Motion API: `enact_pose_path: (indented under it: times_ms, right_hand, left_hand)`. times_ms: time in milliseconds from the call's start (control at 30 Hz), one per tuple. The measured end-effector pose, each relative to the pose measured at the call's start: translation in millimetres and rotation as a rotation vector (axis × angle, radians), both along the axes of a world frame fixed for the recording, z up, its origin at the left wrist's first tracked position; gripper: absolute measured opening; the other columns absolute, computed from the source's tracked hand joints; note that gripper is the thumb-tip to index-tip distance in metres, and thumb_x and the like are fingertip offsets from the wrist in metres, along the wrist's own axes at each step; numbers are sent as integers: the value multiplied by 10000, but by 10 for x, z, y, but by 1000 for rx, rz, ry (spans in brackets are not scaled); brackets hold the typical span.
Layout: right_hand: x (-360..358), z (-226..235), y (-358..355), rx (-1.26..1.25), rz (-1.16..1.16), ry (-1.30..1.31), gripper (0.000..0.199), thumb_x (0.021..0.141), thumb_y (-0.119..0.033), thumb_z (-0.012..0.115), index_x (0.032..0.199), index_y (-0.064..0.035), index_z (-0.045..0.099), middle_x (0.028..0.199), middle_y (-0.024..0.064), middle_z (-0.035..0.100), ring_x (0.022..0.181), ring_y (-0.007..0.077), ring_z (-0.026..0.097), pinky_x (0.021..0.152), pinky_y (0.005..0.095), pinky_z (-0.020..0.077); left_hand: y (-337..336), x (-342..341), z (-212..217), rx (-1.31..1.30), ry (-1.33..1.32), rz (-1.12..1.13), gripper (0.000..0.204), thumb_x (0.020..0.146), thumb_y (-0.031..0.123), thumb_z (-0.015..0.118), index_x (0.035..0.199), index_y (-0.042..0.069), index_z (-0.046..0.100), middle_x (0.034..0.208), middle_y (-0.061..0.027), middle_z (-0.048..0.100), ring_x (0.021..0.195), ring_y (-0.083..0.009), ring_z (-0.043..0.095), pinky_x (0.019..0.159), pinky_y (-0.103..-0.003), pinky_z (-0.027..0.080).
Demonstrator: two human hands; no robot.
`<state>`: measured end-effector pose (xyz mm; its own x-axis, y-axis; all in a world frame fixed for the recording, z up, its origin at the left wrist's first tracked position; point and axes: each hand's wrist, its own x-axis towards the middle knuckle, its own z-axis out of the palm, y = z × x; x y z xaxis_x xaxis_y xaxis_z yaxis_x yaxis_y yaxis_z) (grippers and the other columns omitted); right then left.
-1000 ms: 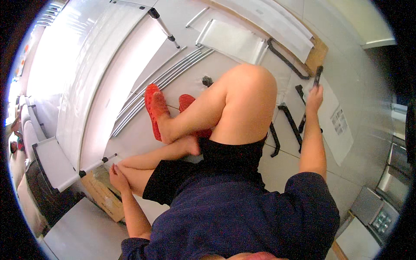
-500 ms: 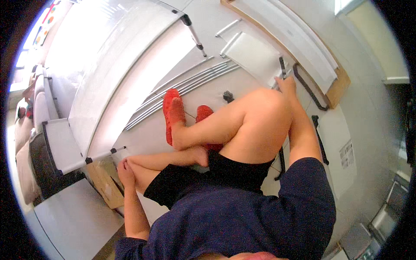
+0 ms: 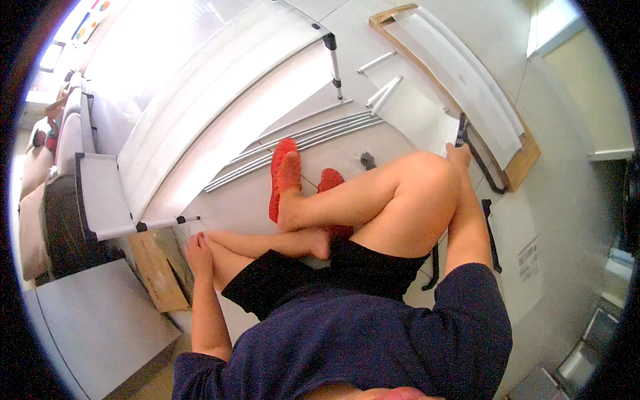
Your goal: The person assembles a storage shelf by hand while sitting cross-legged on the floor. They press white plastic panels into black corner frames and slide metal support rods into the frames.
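Note:
Resting against my bent left knee is my left hand (image 3: 199, 255), its fingers loosely laid there and holding nothing that I can see. My right hand (image 3: 459, 155) reaches past my raised right knee. Its fingers are closed around a short black bar (image 3: 461, 127), whose upper end sticks out beyond them. Beside that hand lies a white fabric sheet (image 3: 417, 117) with white tubes at its far end. A longer dark bar (image 3: 485, 163) lies on the floor just to the right. Finer detail of the right grip is too small to make out.
A large white-panelled frame (image 3: 220, 107) with black corner joints stands at the left. Several silver tubes (image 3: 300, 139) lie beyond my red shoes (image 3: 285, 175). At the far right is a long cardboard box (image 3: 523, 163); a grey-topped box (image 3: 100, 327) stands near left.
The view has shifted, so most things sit lower and farther right in the picture. Both hands keep their places; the right still holds the black bar.

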<state>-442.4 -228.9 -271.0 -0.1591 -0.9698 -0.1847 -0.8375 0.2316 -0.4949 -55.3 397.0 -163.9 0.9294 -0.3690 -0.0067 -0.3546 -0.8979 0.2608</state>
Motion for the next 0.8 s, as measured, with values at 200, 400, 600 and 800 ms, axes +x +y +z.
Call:
enact_pose_path:
  times_ms: [200, 400, 600, 800]
  right_hand:
    - [186, 1247, 151, -201, 208, -498, 401, 697, -155, 686, 1004, 65, 552, 893, 131, 612, 790, 231, 577, 732, 321, 445]
    - [429, 2699, 680, -201, 479, -820, 498, 729, -128, 674, 1159, 57, 502, 901, 107, 614, 798, 167, 582, 745, 284, 457]
    - [879, 3504, 1800, -35, 630, -887, 557, 704, -104, 660, 1184, 88, 453, 941, 162, 612, 795, 205, 620, 726, 308, 509]
    - [1023, 3564, 2439, 140, 740, -1022, 633, 673, -123, 649, 1209, 93, 390, 973, 201, 600, 823, 253, 627, 742, 346, 524]
  left_hand:
    - [-234, -76, 164, -159, -28, -4, 222, 849, 126, 518, 1040, 45, 599, 1029, -140, 607, 995, -313, 543, 866, -371, 414]
    - [-1369, -366, 265, -754, 216, -287, 255, 827, 68, 557, 1079, 54, 594, 1079, -114, 614, 1000, -229, 575, 881, -306, 428]
    - [-2093, -794, 487, -987, 846, -394, 309, 879, 124, 528, 1175, 34, 535, 1139, -116, 584, 1007, -177, 555, 864, -291, 435]
    - [-2284, -758, 565, -1285, 1100, -422, 461, 952, 297, 414, 1336, 50, 356, 1301, -123, 437, 1202, -226, 415, 998, -342, 329]
